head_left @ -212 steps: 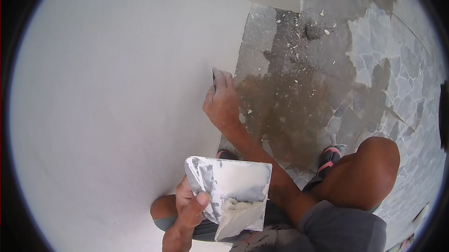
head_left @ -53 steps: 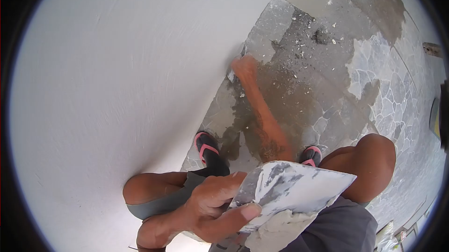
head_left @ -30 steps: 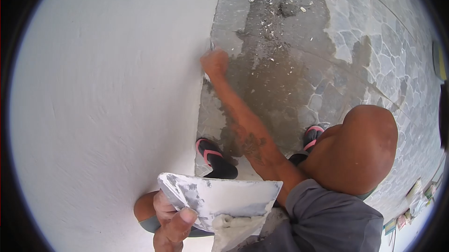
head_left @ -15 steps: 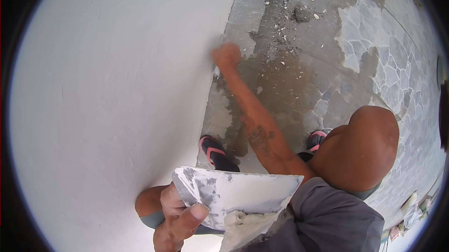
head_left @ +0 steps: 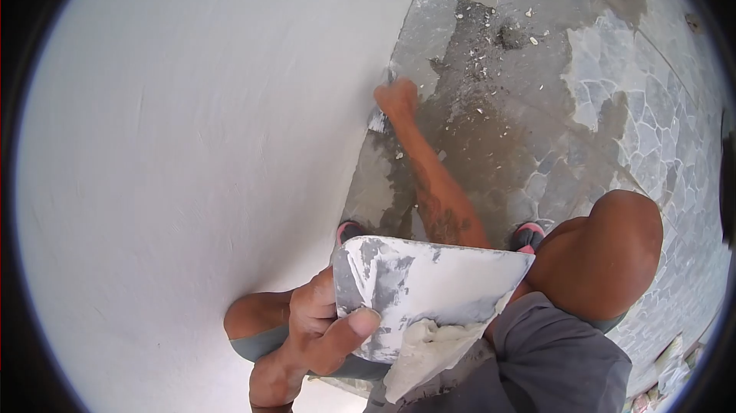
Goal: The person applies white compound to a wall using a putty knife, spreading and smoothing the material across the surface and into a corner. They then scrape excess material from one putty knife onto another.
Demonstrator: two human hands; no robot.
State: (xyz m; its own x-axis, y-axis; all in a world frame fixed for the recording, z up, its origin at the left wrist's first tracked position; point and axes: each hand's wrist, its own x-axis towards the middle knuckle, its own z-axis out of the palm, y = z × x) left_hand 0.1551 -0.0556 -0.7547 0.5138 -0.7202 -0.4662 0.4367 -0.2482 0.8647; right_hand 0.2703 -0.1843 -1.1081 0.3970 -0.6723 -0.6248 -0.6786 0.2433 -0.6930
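Observation:
My left hand (head_left: 326,332) grips the left edge of a flat putty board (head_left: 429,267), thumb on top. White smears cover the board, and a thick lump of white putty (head_left: 433,348) hangs over its near edge. Farther off, my right hand (head_left: 397,99) is closed at the foot of the white wall (head_left: 192,145). It holds a trowel against the wall; only parts of the blade (head_left: 376,120) show on either side of the fist, and the handle is hidden.
The grey stone-patterned floor (head_left: 659,114) has wet dark patches and scattered white crumbs (head_left: 534,41). My knees (head_left: 613,244) are bent on both sides, and my feet in pink-strapped sandals (head_left: 529,237) stand close to the wall. Bags (head_left: 671,371) lie at the lower right.
The putty board and my left hand have shifted up and right in view. My right hand stays low at the wall; the whole view has shifted slightly, and more of the trowel blade shows.

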